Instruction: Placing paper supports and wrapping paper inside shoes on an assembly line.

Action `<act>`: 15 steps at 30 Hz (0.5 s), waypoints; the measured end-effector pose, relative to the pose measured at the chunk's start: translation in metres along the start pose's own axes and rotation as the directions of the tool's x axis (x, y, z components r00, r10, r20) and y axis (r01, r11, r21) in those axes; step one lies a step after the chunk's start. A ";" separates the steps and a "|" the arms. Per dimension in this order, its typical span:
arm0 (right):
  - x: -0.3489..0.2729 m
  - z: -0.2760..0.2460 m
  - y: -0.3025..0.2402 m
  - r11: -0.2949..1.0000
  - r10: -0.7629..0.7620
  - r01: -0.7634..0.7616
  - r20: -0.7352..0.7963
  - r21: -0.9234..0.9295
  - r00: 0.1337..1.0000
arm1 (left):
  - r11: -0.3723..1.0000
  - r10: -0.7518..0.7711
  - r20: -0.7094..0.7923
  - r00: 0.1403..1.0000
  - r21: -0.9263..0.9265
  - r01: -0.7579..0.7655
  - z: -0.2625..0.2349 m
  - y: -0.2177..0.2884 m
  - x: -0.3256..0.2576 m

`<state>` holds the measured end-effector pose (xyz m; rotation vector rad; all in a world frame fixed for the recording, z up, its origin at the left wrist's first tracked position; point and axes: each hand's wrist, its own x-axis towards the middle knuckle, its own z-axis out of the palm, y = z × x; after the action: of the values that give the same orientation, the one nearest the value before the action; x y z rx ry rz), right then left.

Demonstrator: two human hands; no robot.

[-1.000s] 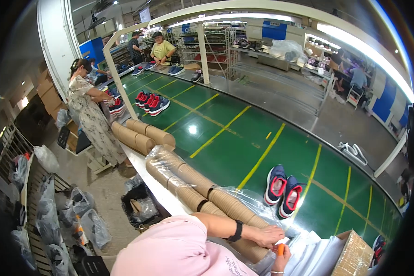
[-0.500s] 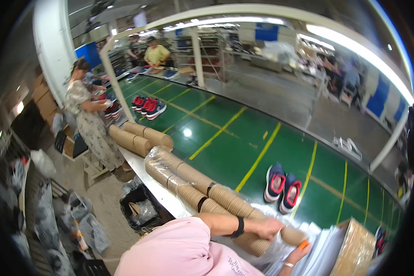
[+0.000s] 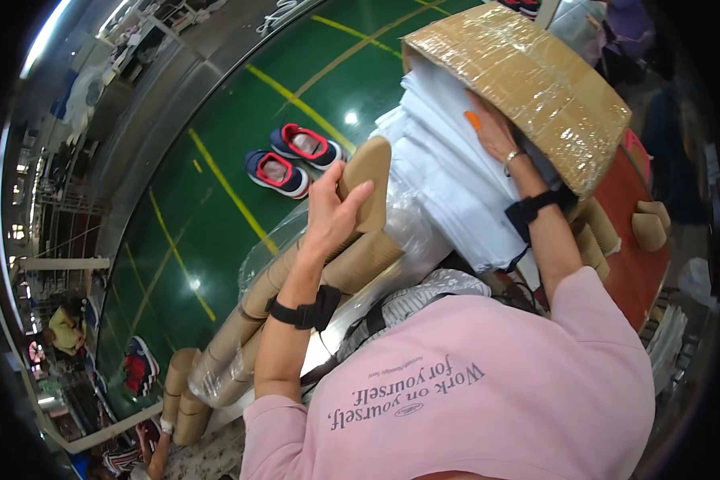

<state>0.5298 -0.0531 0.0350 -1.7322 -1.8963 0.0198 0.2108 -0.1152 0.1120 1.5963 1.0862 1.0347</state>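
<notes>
Item one: a single curved brown card piece (image 3: 370,180), loose of its rows, pinched between thumb and fingers of our left hand (image 3: 332,210). Item two: our right hand (image 3: 494,132), an orange cover on one finger, laid over white sheets (image 3: 436,152); its fingertips run under the box edge, so we cannot tell whether they grip anything. Item three: an open cardboard box (image 3: 528,80), around and beyond the right hand. Item four: rows of nested brown pieces (image 3: 360,264), below the left hand, partly in clear plastic. Item five: a pair of navy shoes (image 3: 274,170), just beyond the left hand on the green belt (image 3: 240,112).

Standing, as we judge it: one piece drawn out; many pieces and a thick pile of sheets left.
</notes>
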 end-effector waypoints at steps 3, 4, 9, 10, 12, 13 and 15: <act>0.009 0.011 0.019 0.997 -0.046 0.039 0.097 0.073 0.994 | 0.996 -0.057 0.019 0.998 0.068 0.055 0.014 -0.014 -0.023; 0.009 0.013 0.022 0.997 -0.049 0.043 0.109 0.056 0.993 | 0.994 -0.066 0.037 0.997 0.092 0.062 0.017 -0.017 -0.030; 0.023 0.029 0.007 0.779 0.348 -0.321 0.054 0.538 0.936 | 0.994 -0.103 0.002 0.995 0.029 0.102 0.020 -0.018 -0.032; 0.025 0.037 -0.008 0.644 0.368 -0.256 0.002 0.721 0.930 | 0.995 -0.101 -0.022 0.995 0.021 0.102 0.023 -0.022 -0.024; 0.021 0.025 -0.109 0.348 0.326 -0.311 0.197 0.884 0.925 | 0.994 -0.093 -0.325 0.941 -0.088 0.067 0.019 -0.037 -0.012; 0.014 0.026 -0.135 0.258 0.247 -0.349 0.288 0.901 0.925 | 0.994 -0.090 -0.342 0.935 -0.083 0.066 0.023 -0.038 -0.005; 0.006 0.035 -0.190 0.149 0.057 -0.294 0.288 0.944 0.956 | 0.974 0.094 -0.489 0.867 -0.135 -0.182 0.026 -0.037 0.007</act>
<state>0.3418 -0.0663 0.0797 -0.9119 -1.1278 1.3018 0.2302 -0.1067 0.0712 1.3169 1.1707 1.6411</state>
